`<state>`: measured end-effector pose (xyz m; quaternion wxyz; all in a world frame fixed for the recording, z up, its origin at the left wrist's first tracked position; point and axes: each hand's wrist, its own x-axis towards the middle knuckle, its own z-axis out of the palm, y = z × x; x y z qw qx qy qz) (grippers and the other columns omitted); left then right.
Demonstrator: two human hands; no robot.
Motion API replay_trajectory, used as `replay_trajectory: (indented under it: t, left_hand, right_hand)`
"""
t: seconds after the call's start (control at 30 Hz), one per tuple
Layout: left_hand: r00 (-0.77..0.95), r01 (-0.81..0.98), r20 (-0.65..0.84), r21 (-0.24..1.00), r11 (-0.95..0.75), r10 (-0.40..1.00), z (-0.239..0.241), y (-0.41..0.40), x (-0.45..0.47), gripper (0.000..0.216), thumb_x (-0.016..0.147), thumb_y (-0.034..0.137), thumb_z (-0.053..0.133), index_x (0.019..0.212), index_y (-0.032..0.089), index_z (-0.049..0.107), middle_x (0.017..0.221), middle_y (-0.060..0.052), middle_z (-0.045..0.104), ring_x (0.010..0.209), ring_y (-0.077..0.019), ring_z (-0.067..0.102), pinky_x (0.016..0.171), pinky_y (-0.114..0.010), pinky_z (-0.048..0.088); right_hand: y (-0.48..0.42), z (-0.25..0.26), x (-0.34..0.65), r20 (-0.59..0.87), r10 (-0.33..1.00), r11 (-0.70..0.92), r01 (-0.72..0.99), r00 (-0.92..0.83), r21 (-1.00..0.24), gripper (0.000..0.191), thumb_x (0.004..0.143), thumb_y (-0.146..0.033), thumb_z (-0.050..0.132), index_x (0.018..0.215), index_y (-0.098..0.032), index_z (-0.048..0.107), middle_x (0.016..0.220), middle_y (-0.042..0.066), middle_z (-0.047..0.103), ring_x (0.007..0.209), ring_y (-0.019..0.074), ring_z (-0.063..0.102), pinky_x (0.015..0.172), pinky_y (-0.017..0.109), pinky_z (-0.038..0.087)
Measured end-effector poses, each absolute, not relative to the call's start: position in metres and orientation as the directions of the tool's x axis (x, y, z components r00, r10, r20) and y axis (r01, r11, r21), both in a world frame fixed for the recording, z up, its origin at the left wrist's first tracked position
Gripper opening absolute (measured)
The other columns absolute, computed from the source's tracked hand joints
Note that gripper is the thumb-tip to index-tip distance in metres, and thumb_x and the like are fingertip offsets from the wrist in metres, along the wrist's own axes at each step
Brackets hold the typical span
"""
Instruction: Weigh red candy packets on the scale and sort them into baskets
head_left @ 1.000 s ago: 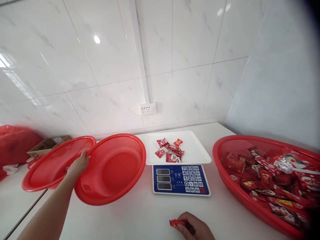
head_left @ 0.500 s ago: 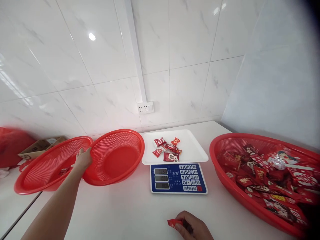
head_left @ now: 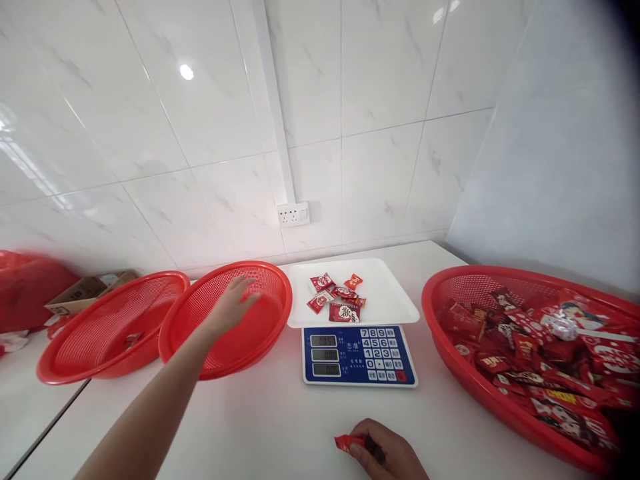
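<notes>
- White table (head_left: pixel 260 427) fills the lower frame and carries everything, so both arms can reach it all.
- The full basket (head_left: pixel 430 320), red and at the right edge, is heaped with wrapped sweets and lies on the right hand's side.
- The left basket (head_left: pixel 90 340), at mid-left, lies flat and is nearly bare.
- The middle basket (head_left: pixel 260 333) overlaps the left basket's rim, so we judge that it sits slightly tilted.
- The scale (head_left: pixel 359 355) stands at centre with its keypad facing us, easy to read.
- Its tray (head_left: pixel 395 293) holds a small pile of sweets (head_left: pixel 340 301).
- Our left hand (head_left: pixel 233 307) is over the middle basket with fingers spread, gripping nothing. We cannot tell whether it touches.
- Our right hand (head_left: pixel 387 457), at bottom centre, rests on the table and is closed on one sweet (head_left: pixel 345 443), pinched at the fingertips.
</notes>
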<state>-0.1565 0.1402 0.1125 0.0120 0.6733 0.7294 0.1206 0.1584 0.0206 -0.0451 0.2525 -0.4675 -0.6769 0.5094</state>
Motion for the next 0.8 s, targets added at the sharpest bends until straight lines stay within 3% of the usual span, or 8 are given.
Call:
replay_trajectory:
  t: [0.1, 0.23, 0.33, 0.47, 0.6, 0.8]
  left_hand:
    - [0.252, 0.929, 0.028, 0.274, -0.249, 0.967, 0.106, 0.164, -0.093, 0.063, 0.088, 0.053, 0.037, 0.141, 0.022, 0.026, 0.151, -0.011, 0.015, 0.138, -0.0272, 0.014, 0.106, -0.041, 0.028]
    - [0.395, 0.887, -0.053, 0.283, -0.366, 0.917, 0.099, 0.194, -0.039, 0.076, 0.079, 0.054, 0.055, 0.141, 0.024, 0.025, 0.152, -0.011, 0.013, 0.139, -0.0284, 0.003, 0.11, -0.044, 0.018]
    - [0.435, 0.878, -0.116, 0.276, -0.392, 0.893, 0.099, 0.211, -0.029, 0.08, 0.07, 0.047, 0.067, 0.138, 0.025, 0.031, 0.147, -0.011, 0.026, 0.136, -0.0306, 0.019, 0.106, -0.042, 0.027]
    - [0.448, 0.88, -0.151, 0.246, -0.406, 0.881, 0.103, 0.221, -0.033, 0.065, 0.071, 0.031, 0.066, 0.131, 0.027, 0.042, 0.133, -0.008, 0.045, 0.115, -0.025, 0.049, 0.095, -0.033, 0.041]
    - [0.42, 0.897, -0.103, 0.195, -0.396, 0.902, 0.1, 0.222, -0.035, 0.052, 0.077, 0.021, 0.054, 0.128, 0.027, 0.045, 0.122, -0.009, 0.051, 0.106, -0.0243, 0.054, 0.09, -0.035, 0.043]
    - [0.395, 0.9, 0.014, 0.196, -0.39, 0.919, 0.093, 0.219, -0.032, 0.034, 0.078, 0.013, 0.045, 0.105, 0.024, 0.063, 0.114, -0.006, 0.057, 0.107, -0.0228, 0.054, 0.092, -0.032, 0.042]
  right_hand:
    - [0.018, -0.048, 0.157, -0.118, 0.916, 0.037, 0.375, -0.383, -0.926, 0.041, 0.08, -0.057, 0.044, 0.079, -0.019, 0.06, 0.072, 0.003, 0.06, 0.064, 0.0152, 0.05, 0.059, 0.024, 0.039]
    - [0.016, -0.048, 0.155, -0.125, 0.926, 0.026, 0.391, -0.356, -0.92, 0.038, 0.08, -0.054, 0.046, 0.08, -0.019, 0.06, 0.072, 0.003, 0.06, 0.063, 0.0147, 0.049, 0.058, 0.024, 0.038]
    - [0.015, -0.045, 0.155, -0.125, 0.927, 0.021, 0.38, -0.355, -0.925, 0.037, 0.08, -0.052, 0.045, 0.079, -0.018, 0.06, 0.072, 0.003, 0.06, 0.062, 0.0143, 0.048, 0.058, 0.024, 0.037]
    - [0.015, -0.042, 0.156, -0.118, 0.925, 0.026, 0.37, -0.36, -0.928, 0.036, 0.08, -0.051, 0.045, 0.078, -0.018, 0.059, 0.071, 0.003, 0.061, 0.062, 0.0141, 0.047, 0.058, 0.024, 0.037]
    - [0.015, -0.041, 0.156, -0.116, 0.92, 0.033, 0.37, -0.374, -0.928, 0.034, 0.08, -0.049, 0.046, 0.078, -0.019, 0.06, 0.07, 0.002, 0.059, 0.061, 0.0142, 0.047, 0.057, 0.024, 0.036]
    - [0.016, -0.042, 0.156, -0.123, 0.92, 0.029, 0.376, -0.373, -0.926, 0.034, 0.08, -0.049, 0.046, 0.079, -0.018, 0.06, 0.07, 0.002, 0.059, 0.062, 0.0143, 0.048, 0.058, 0.024, 0.037]
